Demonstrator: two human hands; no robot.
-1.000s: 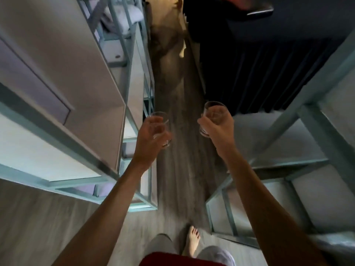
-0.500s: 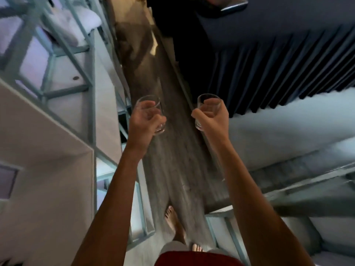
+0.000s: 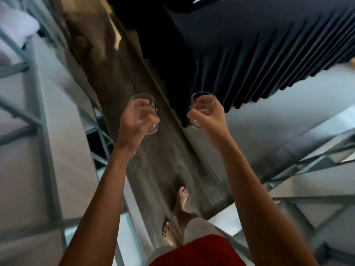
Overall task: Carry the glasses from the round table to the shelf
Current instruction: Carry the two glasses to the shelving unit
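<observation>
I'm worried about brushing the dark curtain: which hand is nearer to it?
Right. The right hand, gripping its glass, is just beside the curtain; the left hand, holding the other glass, is farther left, over the floor.

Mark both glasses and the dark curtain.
left glass (image 3: pixel 150 129), head view, on its clear base.
right glass (image 3: pixel 199 96), head view, on the wall just under the rim.
dark curtain (image 3: pixel 269 54), head view, on the middle pleats.

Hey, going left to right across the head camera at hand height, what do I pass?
Grey metal frame → left hand gripping the first glass → right hand gripping the second glass → dark pleated curtain.
</observation>
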